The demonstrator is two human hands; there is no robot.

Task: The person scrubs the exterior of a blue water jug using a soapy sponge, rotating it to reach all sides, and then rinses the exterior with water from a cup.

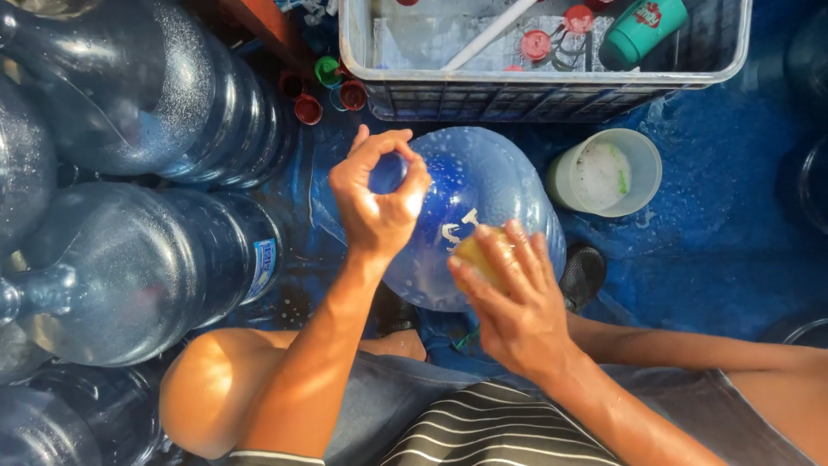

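left hand [377,200]: fingers curled tight round the neck of the blue water jug [483,207], which stood upright between my knees.
right hand [511,298]: fingers half closed on a yellow sponge [477,256], pressed flat to the jug's shoulder.
tip: I kept the neck steady and scrubbed in small circles.
soap: probably the suds in the white tub [605,173] beyond my fingertips.

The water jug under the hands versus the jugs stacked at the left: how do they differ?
The soapy jug stands upright between the knees; the stacked jugs lie on their sides. The left hand grips the soapy jug's neck and the right hand presses a yellow sponge to it; no hand touches the stacked jugs. Both are large, blue and translucent.
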